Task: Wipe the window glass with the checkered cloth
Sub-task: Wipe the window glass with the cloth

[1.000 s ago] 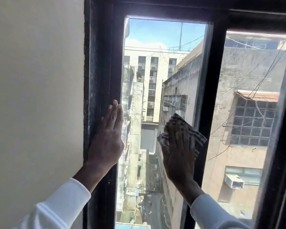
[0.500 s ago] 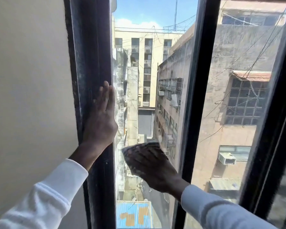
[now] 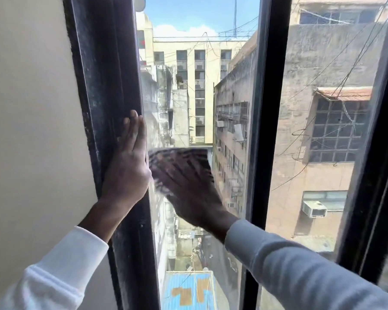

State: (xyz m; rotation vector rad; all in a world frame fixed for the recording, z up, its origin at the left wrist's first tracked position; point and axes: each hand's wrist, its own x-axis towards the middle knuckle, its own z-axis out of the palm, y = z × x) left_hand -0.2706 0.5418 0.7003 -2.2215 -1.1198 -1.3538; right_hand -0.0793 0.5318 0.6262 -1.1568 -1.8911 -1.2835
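Observation:
The narrow window glass (image 3: 199,90) stands between two black frame posts. The checkered cloth (image 3: 184,156), dark with light stripes and blurred, is pressed flat on the glass at mid height, near the left post. My right hand (image 3: 193,195) lies spread over the cloth and holds it against the pane, fingers pointing up and left. My left hand (image 3: 128,166) rests flat on the black left frame post (image 3: 108,86), fingers straight and together, holding nothing, almost touching the cloth's left edge.
A cream wall (image 3: 31,130) fills the left side. A second black post (image 3: 269,108) and another pane (image 3: 327,130) lie to the right, with a dark frame (image 3: 381,175) at the far right. Buildings and an alley show far below through the glass.
My right hand swept the cloth from the right post down and left, and it now sits higher, beside the left post. My left hand stayed on the frame. The view tilted slightly downward.

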